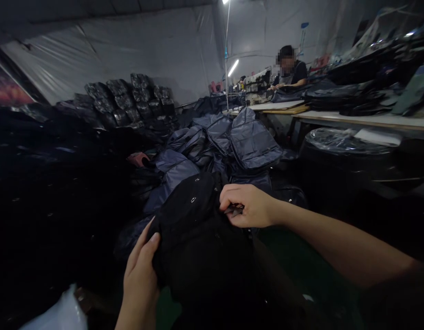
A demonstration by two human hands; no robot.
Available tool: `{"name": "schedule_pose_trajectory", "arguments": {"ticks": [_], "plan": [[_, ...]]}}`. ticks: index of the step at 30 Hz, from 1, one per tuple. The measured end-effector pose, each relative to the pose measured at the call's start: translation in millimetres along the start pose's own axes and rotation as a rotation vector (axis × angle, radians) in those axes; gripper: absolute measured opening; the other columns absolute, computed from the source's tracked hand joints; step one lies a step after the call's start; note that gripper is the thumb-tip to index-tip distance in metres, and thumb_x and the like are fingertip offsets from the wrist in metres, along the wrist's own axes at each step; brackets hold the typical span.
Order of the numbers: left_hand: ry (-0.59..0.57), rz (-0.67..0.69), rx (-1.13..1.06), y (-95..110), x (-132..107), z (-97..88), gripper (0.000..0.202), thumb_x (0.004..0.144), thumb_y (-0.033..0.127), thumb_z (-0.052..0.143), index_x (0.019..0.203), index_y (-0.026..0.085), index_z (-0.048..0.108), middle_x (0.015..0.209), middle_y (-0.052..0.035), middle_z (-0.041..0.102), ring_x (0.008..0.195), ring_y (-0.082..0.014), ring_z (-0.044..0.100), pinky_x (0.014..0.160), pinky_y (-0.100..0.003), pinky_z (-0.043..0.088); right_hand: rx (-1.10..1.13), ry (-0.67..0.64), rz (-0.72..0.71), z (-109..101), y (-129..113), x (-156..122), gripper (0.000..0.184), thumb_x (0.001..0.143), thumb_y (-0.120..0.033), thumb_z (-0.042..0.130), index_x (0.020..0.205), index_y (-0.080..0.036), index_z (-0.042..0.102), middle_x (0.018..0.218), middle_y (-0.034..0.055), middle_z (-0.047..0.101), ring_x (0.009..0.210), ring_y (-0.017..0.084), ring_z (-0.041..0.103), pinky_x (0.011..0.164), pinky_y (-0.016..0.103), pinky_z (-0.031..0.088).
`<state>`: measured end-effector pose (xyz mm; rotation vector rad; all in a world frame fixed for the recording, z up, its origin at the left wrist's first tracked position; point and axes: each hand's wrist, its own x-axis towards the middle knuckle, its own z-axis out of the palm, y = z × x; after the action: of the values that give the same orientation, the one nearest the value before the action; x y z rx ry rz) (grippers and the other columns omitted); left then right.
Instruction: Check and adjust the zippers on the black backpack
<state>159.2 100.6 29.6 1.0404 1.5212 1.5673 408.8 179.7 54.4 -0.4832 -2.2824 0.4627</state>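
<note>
Soft black cloth with shiny spots [194, 229]

It lies between the left hand [143, 270], gripping its left edge, and the right hand [251, 205], curled around a small dark thing [235, 210] at its right edge. Shiny dark-blue cloth [255, 142] is heaped behind it.

- Fabric piece [198, 243], clock centre: solid black; eyelets [193, 200], silver-toned.
- Fabric heap [220, 133], 12 o'clock: dark blue.
- Floor [287, 252], 4 o'clock: dark green.
- Co-worker's garment [286, 80], 1 o'clock: checked.
</note>
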Motion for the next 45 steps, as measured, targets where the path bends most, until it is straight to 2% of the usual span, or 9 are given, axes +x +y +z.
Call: {"name": "schedule_pose_trajectory", "arguments": {"ticks": [5,13,20,24,28,31,36,40,45], "plan": [[-0.002,0.023,0.026,2.7,-1.9,2.7,0.047,0.08,0.037,0.054,0.125,0.023,0.052,0.126,-0.0011,0.057,0.12,-0.0266,0.048,0.102,-0.041,0.042,-0.106,0.105,0.042,-0.2,1.9,-11.7,0.024,0.063,-0.004,0.055,0.083,-0.017,0.056,0.089,0.0038,0.056,0.067,0.011,0.051,0.059,0.022,0.04],[-0.006,0.044,0.078,-0.2,-4.4,1.6,0.048,0.082,0.038,0.051,0.128,0.024,0.048,0.126,-0.002,0.058,0.117,-0.0263,0.051,0.098,-0.04,0.046,-0.131,0.166,0.023,-9.6,9.4,-26.1,0.03,0.063,-0.002,0.052,0.088,-0.019,0.057,0.089,0.0042,0.056,0.07,0.013,0.052,0.059,0.023,0.042],[0.024,-0.006,-0.078,6.2,-8.0,10.4,0.045,0.078,0.031,0.057,0.122,0.023,0.053,0.123,-0.0024,0.06,0.118,-0.025,0.051,0.102,-0.039,0.041,-0.031,0.353,0.051,-4.2,16.6,-34.8,0.029,0.07,-0.006,0.054,0.093,-0.021,0.06,0.082,0.0027,0.057,0.071,0.014,0.055,0.06,0.026,0.043],[-0.01,0.018,-0.025,6.4,-3.1,8.9,0.047,0.078,0.034,0.057,0.123,0.022,0.053,0.124,-0.0037,0.059,0.117,-0.0263,0.051,0.101,-0.04,0.042,0.036,0.206,0.053,-4.5,12.2,-37.2,0.038,0.073,-0.007,0.052,0.105,-0.025,0.061,0.094,0.0044,0.055,0.066,0.011,0.052,0.055,0.024,0.043],[-0.059,0.053,0.038,4.1,3.8,5.8,0.049,0.079,0.038,0.055,0.125,0.021,0.051,0.125,-0.0046,0.058,0.116,-0.0266,0.052,0.097,-0.039,0.045,-0.032,0.128,-0.032,-8.7,6.9,-38.0,0.043,0.071,-0.004,0.052,0.106,-0.028,0.061,0.098,0.0046,0.054,0.081,0.014,0.056,0.066,0.026,0.046],[-0.065,0.044,0.011,3.9,6.2,9.1,0.048,0.078,0.036,0.055,0.124,0.021,0.052,0.123,-0.0049,0.059,0.115,-0.0261,0.053,0.096,-0.038,0.045,-0.116,0.057,-0.041,-13.8,3.6,-34.1,0.04,0.071,-0.006,0.054,0.104,-0.027,0.06,0.098,0.0039,0.054,0.081,0.014,0.057,0.068,0.025,0.046],[-0.035,0.058,-0.075,2.2,8.7,16.6,0.042,0.079,0.035,0.057,0.119,0.022,0.057,0.122,-0.0047,0.06,0.115,-0.0253,0.053,0.099,-0.039,0.042,-0.271,-0.095,0.061,-25.1,-1.2,-21.7,0.028,0.069,-0.008,0.055,0.092,-0.022,0.059,0.094,0.0027,0.056,0.074,0.012,0.055,0.064,0.023,0.042],[-0.109,0.077,-0.088,-2.9,15.7,12.8,0.042,0.079,0.038,0.06,0.119,0.025,0.057,0.124,-0.0043,0.058,0.116,-0.0253,0.052,0.098,-0.039,0.042,-0.162,0.057,0.252,-17.9,-2.7,-20.2,0.017,0.078,-0.015,0.053,0.094,-0.02,0.056,0.078,-0.0001,0.056,0.068,0.012,0.053,0.062,0.023,0.043],[-0.153,0.135,-0.051,-6.6,21.8,11.6,0.041,0.079,0.04,0.06,0.118,0.027,0.058,0.123,-0.0042,0.059,0.113,-0.0248,0.054,0.096,-0.039,0.043,0.002,0.17,0.493,19.4,-7.6,-22.7,0.038,0.084,-0.034,0.054,0.12,-0.023,0.047,0.084,0.0018,0.06,0.076,0.016,0.057,0.067,0.027,0.046]]}}
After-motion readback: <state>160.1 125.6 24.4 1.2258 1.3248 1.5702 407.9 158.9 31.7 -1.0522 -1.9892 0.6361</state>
